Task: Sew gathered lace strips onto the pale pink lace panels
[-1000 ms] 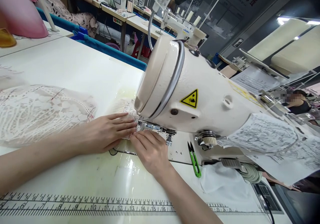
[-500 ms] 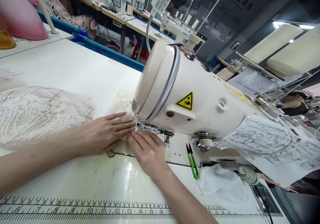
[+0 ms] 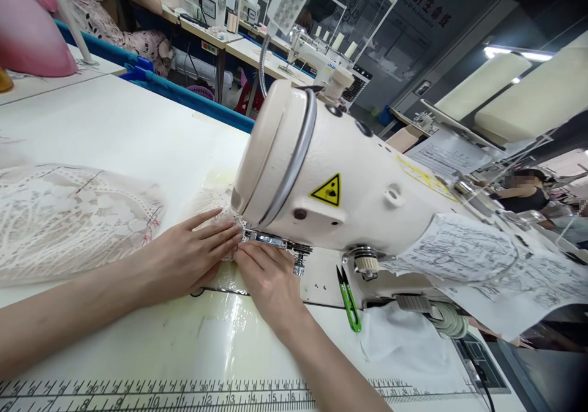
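We're noting little change: left hand (image 3: 186, 253) lying unclenched, apparently steadying lace (image 3: 209, 201) beneath; right hand (image 3: 272, 280) bending beside left fingertips (image 3: 232, 231), grip unclear.

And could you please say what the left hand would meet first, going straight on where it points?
The left hand would likely meet the sewing machine first, around its lower end, though depth is unclear.

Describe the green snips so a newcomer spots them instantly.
Find the big cream sewing machine. In the picture, below its arm and right of the right hand, lie the snips. Green handles and dark pointed blades set them apart from the white cloth beside them.
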Available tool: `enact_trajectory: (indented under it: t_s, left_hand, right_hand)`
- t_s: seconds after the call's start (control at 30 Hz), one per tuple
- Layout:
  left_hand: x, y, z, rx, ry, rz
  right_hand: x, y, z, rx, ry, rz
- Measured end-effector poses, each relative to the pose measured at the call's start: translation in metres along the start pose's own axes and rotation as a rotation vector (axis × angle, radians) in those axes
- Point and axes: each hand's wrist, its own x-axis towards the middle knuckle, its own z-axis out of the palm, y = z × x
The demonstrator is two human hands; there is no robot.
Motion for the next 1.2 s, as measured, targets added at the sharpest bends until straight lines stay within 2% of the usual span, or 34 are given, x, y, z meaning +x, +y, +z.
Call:
enact_trajectory:
  t_s: [0.1,0.27,0.5,0.7,0.87,1.03,1.2]
  left_hand:
    - [0.003,0.000,-0.006,-0.001,-0.016,0.021]
    - [0.006,0.006,-0.007,0.030,0.052,-0.040]
    - [0.004,0.012,-0.001,0.067,0.059,-0.063]
    - [0.002,0.012,-0.006,0.070,0.026,-0.047]
    - [0.002,0.013,-0.004,0.064,0.088,-0.066]
    - [0.007,0.016,-0.013,0.078,-0.013,-0.057]
    - [0.009,0.017,-0.014,0.074,-0.018,-0.068]
  right_hand:
    - [0.000,0.001,0.001,0.013,0.014,0.016]
    - [0.003,0.008,0.000,0.048,0.016,0.014]
    - [0.005,0.012,-0.008,0.095,0.019,0.139]
    - [0.007,0.017,-0.010,0.063,0.032,0.140]
    - [0.009,0.021,-0.010,0.063,0.035,0.137]
    - [0.010,0.024,-0.009,0.072,0.014,0.116]
    - [0.009,0.024,-0.005,0.181,-0.039,0.177]
